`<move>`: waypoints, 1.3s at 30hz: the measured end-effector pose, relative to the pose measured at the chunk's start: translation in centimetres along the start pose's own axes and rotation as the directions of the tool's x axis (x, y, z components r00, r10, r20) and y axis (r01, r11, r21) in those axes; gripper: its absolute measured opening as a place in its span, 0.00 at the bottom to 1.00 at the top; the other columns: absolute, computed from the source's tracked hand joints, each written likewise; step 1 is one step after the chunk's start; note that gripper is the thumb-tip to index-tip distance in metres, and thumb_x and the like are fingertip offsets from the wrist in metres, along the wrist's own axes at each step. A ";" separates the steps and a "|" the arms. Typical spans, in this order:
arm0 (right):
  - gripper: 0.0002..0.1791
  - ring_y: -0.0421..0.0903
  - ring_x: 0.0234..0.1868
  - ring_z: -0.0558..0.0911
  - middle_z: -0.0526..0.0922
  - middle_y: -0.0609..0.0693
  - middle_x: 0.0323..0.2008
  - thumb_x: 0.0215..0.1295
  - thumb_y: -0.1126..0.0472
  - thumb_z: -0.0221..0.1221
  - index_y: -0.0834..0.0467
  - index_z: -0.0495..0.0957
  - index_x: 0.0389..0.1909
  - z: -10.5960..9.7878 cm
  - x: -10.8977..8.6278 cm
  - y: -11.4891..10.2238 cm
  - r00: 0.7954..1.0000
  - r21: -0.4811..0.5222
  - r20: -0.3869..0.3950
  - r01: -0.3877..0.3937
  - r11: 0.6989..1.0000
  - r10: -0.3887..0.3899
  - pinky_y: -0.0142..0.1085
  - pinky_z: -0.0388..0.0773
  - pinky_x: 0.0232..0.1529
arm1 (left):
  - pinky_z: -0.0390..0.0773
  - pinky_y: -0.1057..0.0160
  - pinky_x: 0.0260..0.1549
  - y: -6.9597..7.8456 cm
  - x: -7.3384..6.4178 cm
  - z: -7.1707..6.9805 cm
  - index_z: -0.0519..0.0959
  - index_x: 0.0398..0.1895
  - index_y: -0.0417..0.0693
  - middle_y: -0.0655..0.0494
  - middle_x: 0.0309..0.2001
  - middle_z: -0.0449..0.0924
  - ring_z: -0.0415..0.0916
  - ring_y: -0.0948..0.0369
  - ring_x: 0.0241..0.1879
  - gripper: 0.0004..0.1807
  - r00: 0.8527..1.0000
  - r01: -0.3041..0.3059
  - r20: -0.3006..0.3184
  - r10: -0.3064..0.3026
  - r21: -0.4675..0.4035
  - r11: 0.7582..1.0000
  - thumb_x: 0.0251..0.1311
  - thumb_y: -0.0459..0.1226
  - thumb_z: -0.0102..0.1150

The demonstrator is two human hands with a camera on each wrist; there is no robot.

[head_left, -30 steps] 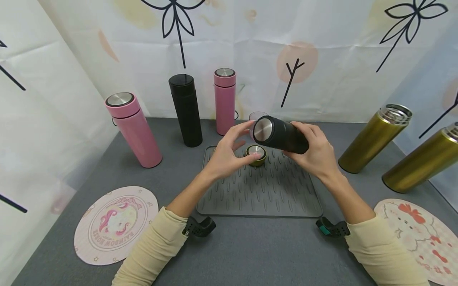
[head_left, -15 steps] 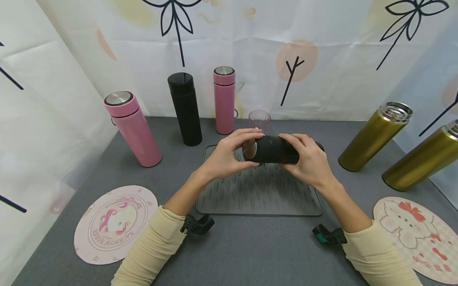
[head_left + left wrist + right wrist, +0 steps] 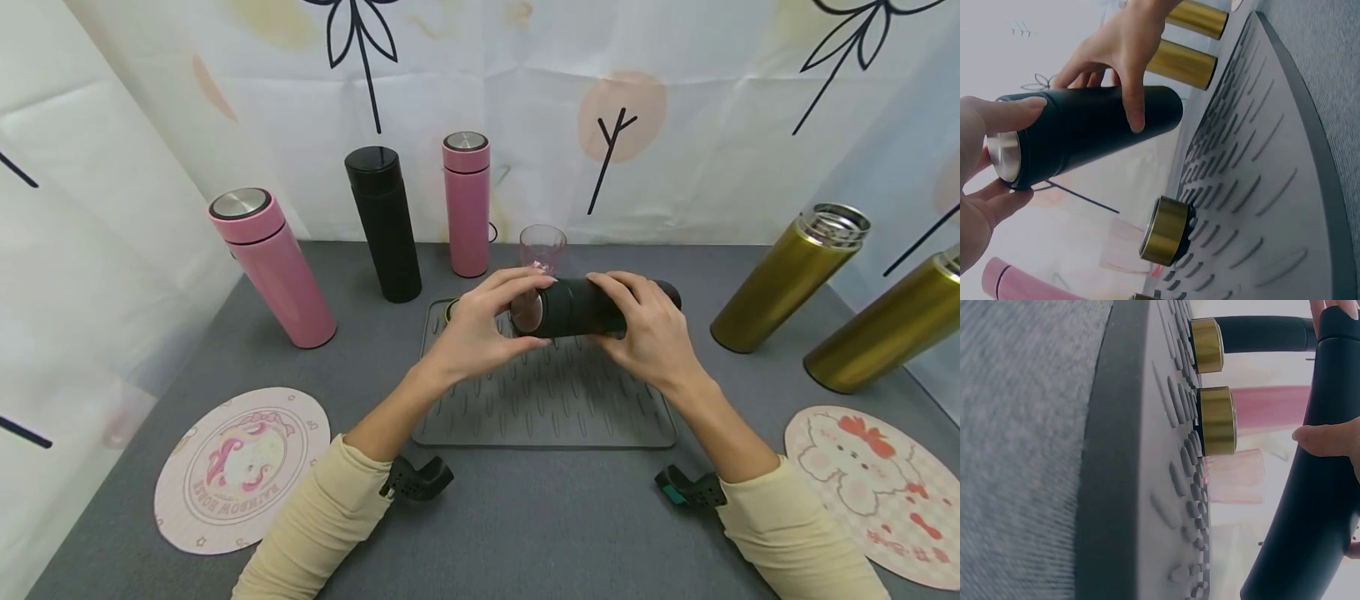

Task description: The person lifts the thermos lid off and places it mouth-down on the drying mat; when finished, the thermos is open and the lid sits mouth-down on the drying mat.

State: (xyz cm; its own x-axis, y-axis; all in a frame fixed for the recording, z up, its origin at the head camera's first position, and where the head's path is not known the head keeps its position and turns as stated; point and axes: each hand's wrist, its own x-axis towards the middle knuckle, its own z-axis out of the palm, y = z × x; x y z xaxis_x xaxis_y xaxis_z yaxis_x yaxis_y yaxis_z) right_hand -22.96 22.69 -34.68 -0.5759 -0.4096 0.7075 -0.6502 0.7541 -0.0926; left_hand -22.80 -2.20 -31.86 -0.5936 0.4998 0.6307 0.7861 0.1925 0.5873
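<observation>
A black thermos (image 3: 581, 308) is held sideways above the grey ridged drying mat (image 3: 540, 421). My left hand (image 3: 480, 325) grips its black lid (image 3: 1041, 144), with thumb and fingers on opposite sides near the silver top. Around the body, my right hand (image 3: 654, 333) has its thumb on one side and fingers on the other. The lid sits against the body with a thin seam showing. Below the thermos, a gold lid (image 3: 1169, 231) stands on the mat. A second gold lid (image 3: 1208, 345) stands beside it, mostly hidden behind my left hand in the head view.
Two gold thermoses without lids, one nearer (image 3: 881, 333) and one farther (image 3: 783, 287), stand at right. Two pink thermoses (image 3: 281, 283) (image 3: 468, 217), another black thermos (image 3: 386, 233) and a pink glass (image 3: 543, 243) stand behind. Round placemats (image 3: 300, 417) (image 3: 832, 433) lie either side.
The black thermos has come down and left from its tilted pose to nearly level. My left hand has closed around its lid end. Over the last half second little has moved.
</observation>
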 end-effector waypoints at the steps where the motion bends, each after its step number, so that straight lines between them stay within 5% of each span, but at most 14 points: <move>1: 0.47 0.64 0.51 0.73 0.73 0.63 0.52 0.34 0.65 0.79 0.57 0.69 0.61 0.0 0.0 0.0 1.000 -0.004 -0.002 0.003 1.000 -0.003 0.59 0.70 0.50 | 0.74 0.67 0.49 0.1 0.0 0.0 0.74 0.58 0.38 0.45 0.60 0.69 0.67 0.60 0.60 0.35 1.000 0.005 -0.004 -0.005 0.001 1.000 0.41 0.26 0.75; 8: 0.47 0.64 0.50 0.74 0.73 0.63 0.52 0.34 0.65 0.79 0.57 0.69 0.61 0.1 0.0 0.1 1.000 -0.017 -0.008 0.011 1.000 -0.011 0.59 0.70 0.50 | 0.76 0.68 0.45 0.6 -0.1 0.3 0.75 0.58 0.39 0.47 0.59 0.70 0.67 0.61 0.59 0.35 0.999 0.040 -0.024 -0.040 0.009 0.999 0.41 0.27 0.76; 11: 0.47 0.64 0.49 0.74 0.73 0.63 0.52 0.34 0.65 0.79 0.57 0.69 0.61 0.1 0.0 0.2 0.999 -0.024 -0.027 0.023 0.999 -0.023 0.59 0.70 0.50 | 0.77 0.66 0.45 0.9 -0.1 0.3 0.74 0.59 0.41 0.49 0.58 0.70 0.69 0.61 0.57 0.35 0.994 0.102 -0.044 -0.102 -0.003 0.995 0.43 0.30 0.76; 17: 0.48 0.65 0.50 0.73 0.74 0.65 0.51 0.32 0.69 0.79 0.55 0.69 0.61 0.0 0.2 0.0 0.995 -0.074 -0.088 0.040 0.996 -0.047 0.61 0.66 0.54 | 0.80 0.63 0.39 1.5 -0.1 0.3 0.72 0.61 0.44 0.53 0.53 0.73 0.77 0.60 0.45 0.35 0.944 0.310 -0.110 -0.311 -0.025 0.950 0.48 0.39 0.74; 21: 0.48 0.66 0.50 0.73 0.74 0.65 0.51 0.32 0.70 0.78 0.54 0.70 0.61 -0.1 0.3 -0.1 0.993 -0.095 -0.105 0.047 0.994 -0.057 0.63 0.65 0.54 | 0.79 0.61 0.39 1.7 -0.2 0.3 0.72 0.59 0.47 0.55 0.52 0.74 0.76 0.61 0.45 0.33 0.912 0.396 -0.121 -0.392 0.007 0.918 0.49 0.45 0.73; 23: 0.47 0.66 0.50 0.73 0.74 0.65 0.51 0.32 0.70 0.78 0.55 0.70 0.60 -0.2 0.3 0.0 0.994 -0.093 -0.095 0.046 0.995 -0.055 0.63 0.66 0.53 | 0.78 0.62 0.43 1.6 -0.1 0.3 0.71 0.61 0.48 0.56 0.53 0.73 0.74 0.62 0.47 0.34 0.909 0.408 -0.096 -0.407 0.000 0.913 0.50 0.46 0.72; 25: 0.47 0.65 0.50 0.73 0.74 0.65 0.50 0.32 0.69 0.78 0.55 0.70 0.60 -0.3 0.2 0.0 0.997 -0.075 -0.069 0.033 0.997 -0.038 0.62 0.68 0.51 | 0.76 0.63 0.47 1.4 -0.1 0.3 0.69 0.64 0.50 0.56 0.56 0.70 0.70 0.64 0.53 0.36 0.925 0.378 -0.050 -0.377 0.013 0.926 0.51 0.46 0.71; 29: 0.46 0.64 0.49 0.74 0.73 0.63 0.50 0.34 0.67 0.79 0.55 0.69 0.60 -0.8 0.1 0.0 0.999 -0.008 0.028 -0.033 0.999 0.034 0.61 0.74 0.42 | 0.69 0.63 0.55 0.6 0.1 0.1 0.63 0.68 0.47 0.53 0.65 0.62 0.59 0.64 0.63 0.43 0.984 0.162 0.069 -0.167 0.066 0.984 0.49 0.39 0.74; 33: 0.46 0.64 0.49 0.74 0.73 0.61 0.50 0.35 0.65 0.79 0.54 0.69 0.60 -1.2 0.1 -0.2 0.990 0.018 0.116 -0.083 0.996 0.080 0.62 0.75 0.38 | 0.69 0.64 0.55 0.2 0.2 -0.3 0.66 0.65 0.43 0.47 0.65 0.62 0.56 0.62 0.66 0.42 0.993 -0.016 0.118 0.005 0.097 0.995 0.44 0.28 0.74; 36: 0.46 0.63 0.50 0.74 0.73 0.61 0.51 0.36 0.66 0.78 0.54 0.69 0.61 -1.3 0.2 -0.2 0.985 0.017 0.150 -0.087 0.996 0.083 0.62 0.74 0.40 | 0.72 0.66 0.50 0.2 0.2 -0.5 0.71 0.62 0.41 0.45 0.63 0.65 0.61 0.61 0.64 0.39 0.993 -0.036 0.116 0.022 0.114 0.993 0.42 0.26 0.74; 39: 0.46 0.63 0.50 0.74 0.73 0.61 0.51 0.35 0.66 0.78 0.54 0.69 0.61 -1.2 0.2 -0.2 0.985 0.012 0.151 -0.084 0.996 0.081 0.62 0.73 0.42 | 0.75 0.67 0.46 0.4 0.2 -0.5 0.72 0.61 0.41 0.47 0.61 0.68 0.66 0.61 0.59 0.37 0.994 0.025 0.098 -0.036 0.111 0.993 0.42 0.29 0.76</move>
State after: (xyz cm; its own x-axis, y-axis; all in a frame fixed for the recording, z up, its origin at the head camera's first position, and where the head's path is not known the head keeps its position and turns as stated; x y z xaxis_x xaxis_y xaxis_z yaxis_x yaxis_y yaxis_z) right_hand -22.32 23.06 -33.63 -0.6949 -0.4201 0.5837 -0.6056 0.7795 -0.1600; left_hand -22.69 -2.47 -31.24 -0.6016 0.5733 0.5563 0.7855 0.2978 0.5425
